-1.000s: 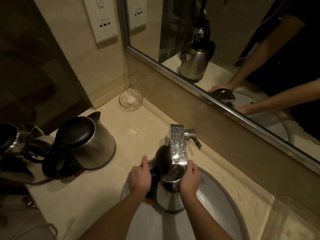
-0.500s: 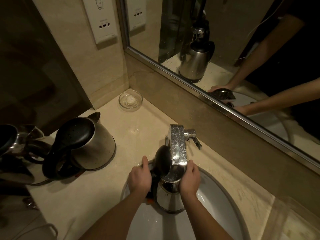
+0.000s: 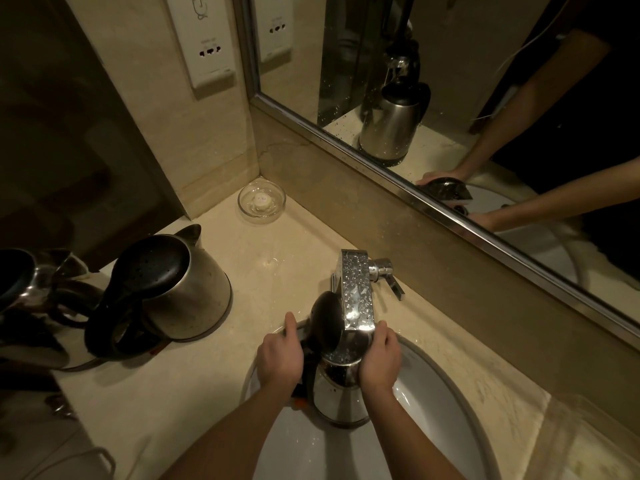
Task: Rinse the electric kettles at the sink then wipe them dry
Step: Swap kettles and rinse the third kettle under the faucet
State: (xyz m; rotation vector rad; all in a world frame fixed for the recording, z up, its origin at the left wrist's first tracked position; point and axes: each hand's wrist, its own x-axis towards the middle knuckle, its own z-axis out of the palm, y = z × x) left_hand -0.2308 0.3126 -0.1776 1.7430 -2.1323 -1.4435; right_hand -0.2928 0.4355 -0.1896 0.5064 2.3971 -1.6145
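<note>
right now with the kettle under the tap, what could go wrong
The open lid of the kettle stands close beside the faucet spout; lifting straight up could knock it. The right hand wraps the shiny steel body while the left hand grips the handle; if wet, it may slip and drop into the sink.

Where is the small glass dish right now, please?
In the head view, the glass dish sits left of centre, in the back corner of the counter, beyond the closed kettle.

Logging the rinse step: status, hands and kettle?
Left hand, right hand both grip shiny steel electric kettle. Black lid open, mouth under chrome faucet, over white sink. Nothing blocking.
</note>
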